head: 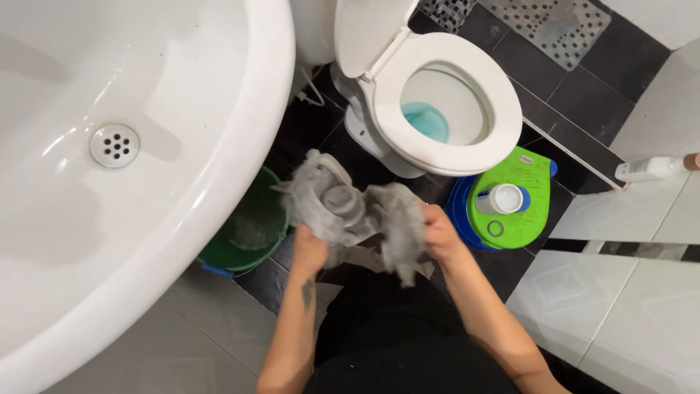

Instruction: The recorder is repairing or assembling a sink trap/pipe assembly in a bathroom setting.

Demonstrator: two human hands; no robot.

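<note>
Both my hands grip a crumpled grey cloth (pixel 343 211) in front of my body, above the dark tiled floor. My left hand (pixel 309 249) clutches the cloth's left part from below. My right hand (pixel 440 232) grasps its right part, and a flap of cloth hangs down between the hands. The cloth is stretched and bunched between them. It hangs just in front of a white toilet (pixel 445 102) whose lid is raised and whose bowl holds blue water.
A large white sink basin (pixel 131 153) with a round metal drain fills the left. A green bucket (pixel 251 230) stands under its edge. A green and blue lidded container (pixel 510 201) with a white cap sits right of the toilet. A white bottle (pixel 649 168) lies on the pale tiles at right.
</note>
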